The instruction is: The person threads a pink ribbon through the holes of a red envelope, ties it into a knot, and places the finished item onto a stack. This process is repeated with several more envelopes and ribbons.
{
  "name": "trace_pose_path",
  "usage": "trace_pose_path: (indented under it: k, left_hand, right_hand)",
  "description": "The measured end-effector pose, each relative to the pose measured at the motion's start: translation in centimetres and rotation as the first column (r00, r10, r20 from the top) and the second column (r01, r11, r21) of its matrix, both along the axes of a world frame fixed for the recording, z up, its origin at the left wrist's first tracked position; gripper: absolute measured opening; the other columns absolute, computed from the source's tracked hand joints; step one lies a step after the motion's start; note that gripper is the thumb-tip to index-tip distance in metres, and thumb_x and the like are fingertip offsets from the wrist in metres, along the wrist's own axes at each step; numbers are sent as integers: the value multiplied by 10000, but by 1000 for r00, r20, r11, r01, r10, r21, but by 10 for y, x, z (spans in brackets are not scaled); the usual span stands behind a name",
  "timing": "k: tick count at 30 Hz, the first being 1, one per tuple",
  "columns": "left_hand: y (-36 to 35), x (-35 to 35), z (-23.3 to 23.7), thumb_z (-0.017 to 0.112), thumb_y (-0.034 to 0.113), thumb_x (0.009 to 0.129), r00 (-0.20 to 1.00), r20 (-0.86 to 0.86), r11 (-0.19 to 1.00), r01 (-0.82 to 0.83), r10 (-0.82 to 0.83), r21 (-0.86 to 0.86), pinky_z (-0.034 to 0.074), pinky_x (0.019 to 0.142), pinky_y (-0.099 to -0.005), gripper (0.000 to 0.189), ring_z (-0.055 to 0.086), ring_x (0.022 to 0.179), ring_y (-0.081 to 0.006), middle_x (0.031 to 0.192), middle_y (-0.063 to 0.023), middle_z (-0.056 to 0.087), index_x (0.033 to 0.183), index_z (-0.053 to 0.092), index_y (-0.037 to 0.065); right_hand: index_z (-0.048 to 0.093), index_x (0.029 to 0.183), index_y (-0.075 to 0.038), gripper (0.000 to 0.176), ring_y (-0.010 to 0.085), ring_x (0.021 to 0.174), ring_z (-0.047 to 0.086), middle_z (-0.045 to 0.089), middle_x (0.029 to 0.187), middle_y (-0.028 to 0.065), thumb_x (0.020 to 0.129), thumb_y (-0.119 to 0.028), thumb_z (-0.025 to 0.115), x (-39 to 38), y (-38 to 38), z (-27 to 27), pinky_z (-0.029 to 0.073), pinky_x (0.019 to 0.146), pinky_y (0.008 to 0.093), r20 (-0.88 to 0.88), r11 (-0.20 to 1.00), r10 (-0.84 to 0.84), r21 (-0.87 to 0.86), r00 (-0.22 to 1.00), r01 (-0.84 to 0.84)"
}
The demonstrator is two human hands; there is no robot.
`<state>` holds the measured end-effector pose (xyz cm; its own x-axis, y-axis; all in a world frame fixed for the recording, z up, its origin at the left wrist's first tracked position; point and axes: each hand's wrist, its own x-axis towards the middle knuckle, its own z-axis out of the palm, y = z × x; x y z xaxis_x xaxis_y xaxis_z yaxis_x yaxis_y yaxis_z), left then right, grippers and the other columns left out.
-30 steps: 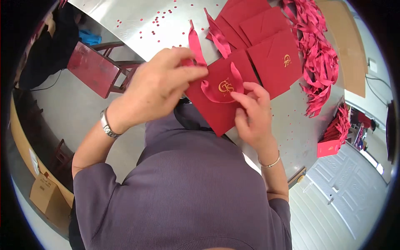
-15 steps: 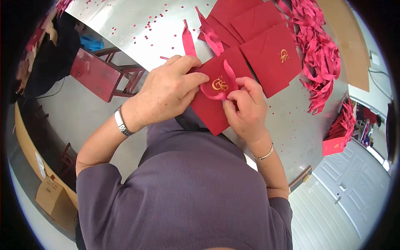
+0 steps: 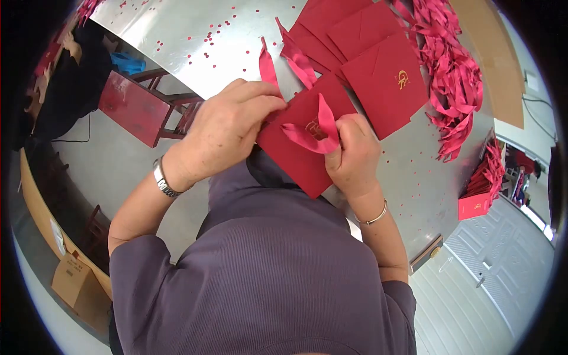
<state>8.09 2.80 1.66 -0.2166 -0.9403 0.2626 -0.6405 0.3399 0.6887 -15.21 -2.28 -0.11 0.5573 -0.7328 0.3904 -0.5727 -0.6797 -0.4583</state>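
Observation:
A small red paper gift bag with a partly covered gold logo is held flat over the table edge, in front of my body. My left hand is closed on its upper left edge, fingertips pinching near the rim. My right hand is closed at its right edge, with the thumb lying on the front. A pink ribbon handle loops across the bag's front and touches the right thumb and fingers. Another ribbon sticks up beyond my left fingers. What lies under the right fingers is hidden.
Several red bags overlap on the metal table, beside a heap of pink ribbons. Red paper dots are scattered about. A group of finished-looking bags stands at the right. A red stool and another person are at the left.
My left hand has shifted left and down along the bag edge. My right fingers have left their pinch on the ribbon and curled at the bag's right side; the ribbon loop now hangs lower.

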Motion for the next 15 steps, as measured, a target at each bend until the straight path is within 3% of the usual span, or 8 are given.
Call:
trace_pose_path:
  k: [5, 9, 15]
  left_hand:
    - [-2, 8, 4, 653, -57, 720, 972, 220, 996, 75, -82, 41, 513, 741, -375, 263, 594, 894, -292, 976, -98, 603, 966, 631, 34]
    - [-6, 11, 2, 657, -59, 697, 966, 221, 990, 119, -133, 76, 506, 712, -377, 237, 586, 847, -288, 902, -95, 584, 909, 613, 36]
    - [-13, 7, -9, 640, -39, 717, 952, 298, 998, -64, 69, -26, 493, 675, -380, 146, 584, 811, -283, 843, -97, 574, 829, 589, 38]
  right_hand:
    - [541, 683, -79, 446, 234, 597, 544, 507, 692, 59, 919, -457, 553, -2, 2, -4, 417, 481, 335, -19, 1000, 8, -12, 1000, -8]
    - [533, 666, -90, 450, 234, 557, 530, 500, 670, 51, 922, -459, 547, -4, 1, -6, 402, 463, 338, 15, 1000, 21, 12, 1000, -21]
    - [507, 628, -108, 518, 214, 513, 516, 477, 650, 39, 898, -550, 542, -4, 3, -12, 380, 430, 329, -76, 1000, 6, -26, 997, -8]
